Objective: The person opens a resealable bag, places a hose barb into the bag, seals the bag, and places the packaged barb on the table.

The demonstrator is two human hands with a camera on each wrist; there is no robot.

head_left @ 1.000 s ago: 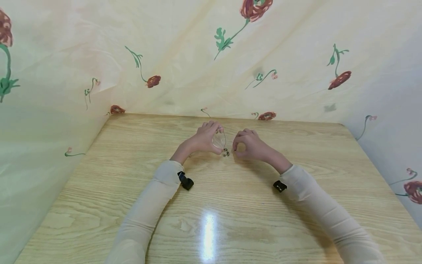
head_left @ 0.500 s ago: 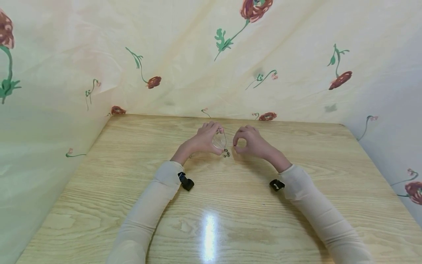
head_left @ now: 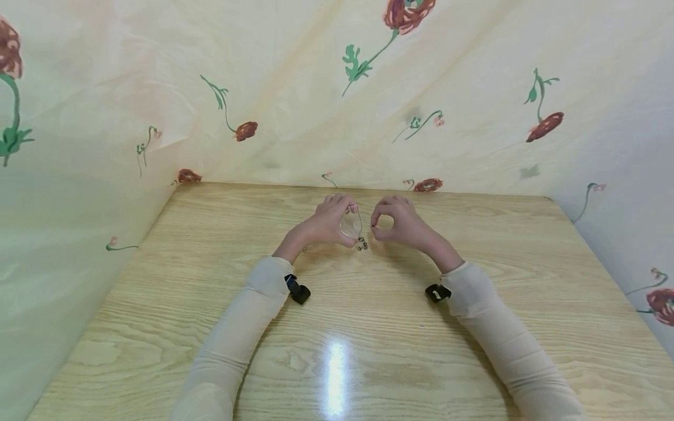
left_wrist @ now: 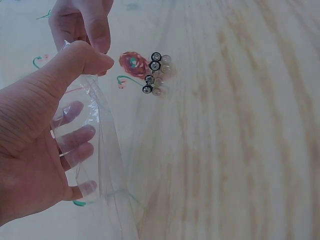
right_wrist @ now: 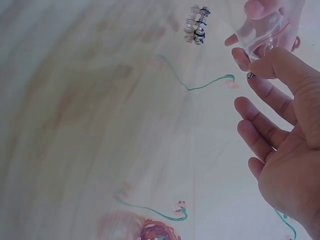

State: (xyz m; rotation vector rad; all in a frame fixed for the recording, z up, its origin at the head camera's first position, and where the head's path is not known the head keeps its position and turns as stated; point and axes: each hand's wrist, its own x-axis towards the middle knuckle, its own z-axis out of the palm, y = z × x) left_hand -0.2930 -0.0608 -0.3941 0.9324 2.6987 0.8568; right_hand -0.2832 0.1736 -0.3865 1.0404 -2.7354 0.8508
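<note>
— Flowered cloth (head_left: 295,117) behind + on both sides, wood-grain table (head_left: 210,327) in front. That's head view. What else is around?

— Beige sleeves (head_left: 237,327), black gear (head_left: 298,291) at each wrist, glare streak (head_left: 335,377) on the tabletop, closer to the viewer.

— Hands?

— L hand (head_left: 323,225) in a C round a clear bag (head_left: 350,224). R hand (head_left: 400,224) just R of it, thumb + index tips tog. in a ring, small gap to bag. Metal bits (head_left: 365,245) on table betw. hands, nearer L. R fingertips: dark speck only, too small to ID.

— L wrist cam?

— Gives the count: 4 bits w/ black rings, approx. in a row, reflected in the tabletop; head can't resolve that. Bag has a red line nr top; L thumb over it, other L fingers visible thru the plastic. L thumb partly blocks R fingertips, so can't tell there what they hold.

— R wrist?

— Clears it up: single bit (right_wrist: 251,76) pinched betw. R thumb + index, other 3 fingers off it. L hand + bag just beyond, partly overlapped by R thumb.
</note>
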